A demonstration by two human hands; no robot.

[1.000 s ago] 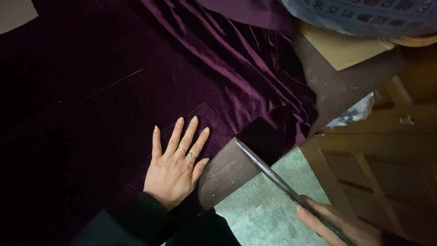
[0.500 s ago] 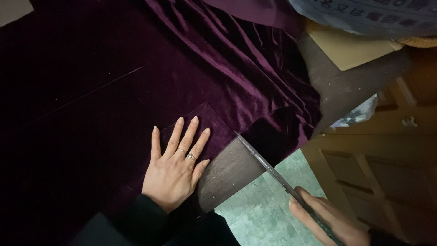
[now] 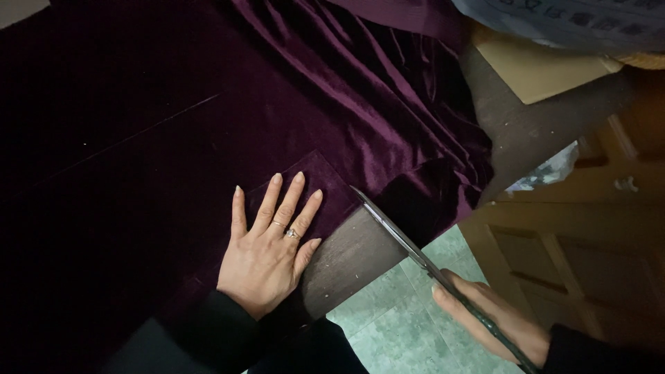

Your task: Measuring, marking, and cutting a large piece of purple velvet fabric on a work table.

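Dark purple velvet fabric covers most of a dark wooden table. My left hand lies flat on the cloth near its cut edge, fingers spread, with rings on two fingers. My right hand grips the handles of long scissors at the lower right. The blades look shut or nearly so, and their tip touches the fabric's edge just right of my left fingertips.
Folds of the same fabric bunch at the upper middle. A tan cardboard piece and a printed grey cloth lie at the top right. Wooden furniture stands to the right over a green tiled floor.
The scissors and my right hand have slid a little up and left along the fabric edge. My left hand stays flat in place.
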